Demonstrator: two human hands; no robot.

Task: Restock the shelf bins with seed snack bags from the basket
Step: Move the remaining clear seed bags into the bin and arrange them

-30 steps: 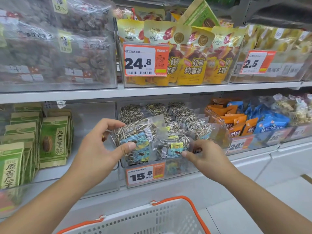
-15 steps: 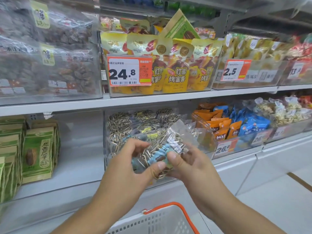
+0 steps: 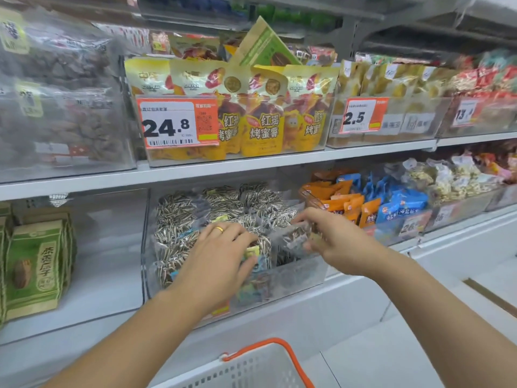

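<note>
A clear bin (image 3: 296,278) on the lower shelf holds several clear bags of striped sunflower seeds (image 3: 179,217). Both my hands are over the front of this bin and hold one seed bag (image 3: 275,243) with a blue and yellow label. My left hand (image 3: 218,259), with a gold ring on one finger, has its fingers curled over the bag's left part and pushes it down among the others. My right hand (image 3: 333,238) pinches the bag's right edge. The white basket (image 3: 251,368) with an orange handle sits low, below my arms; its inside is out of view.
Green seed packs (image 3: 36,264) stand in the bin to the left. Orange and blue snack packs (image 3: 372,205) fill the bin to the right. The upper shelf carries yellow sweet-potato bags (image 3: 263,119) behind a 24.8 price tag (image 3: 179,121). White floor lies at the right.
The seed bag held up in front of the bin has gone down into the bin's front. Both hands moved forward with it, and the view came closer to the shelf.
</note>
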